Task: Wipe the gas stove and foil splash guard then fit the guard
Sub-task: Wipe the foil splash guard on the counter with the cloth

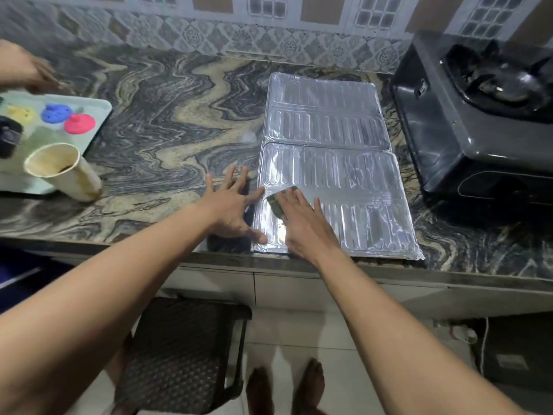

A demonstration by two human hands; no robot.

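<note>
R hand (302, 226), fingers straight, presses dark green scrub pad (274, 202) onto ribbed silver foil splash guard (344, 163), 8 o'clock corner. L hand (232, 205) splayed flat, gripping nothing, thumb on guard edge. Guard lies flat on marbled stone counter (167, 130), 9 o'clock of black gas stove (466, 121).

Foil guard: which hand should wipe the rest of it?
Right. The right hand presses the green pad flat on the foil guard, most of which lies ahead and to its right. The left hand, spread at the guard's left edge, holds no pad and likely serves better steadying it.
</note>
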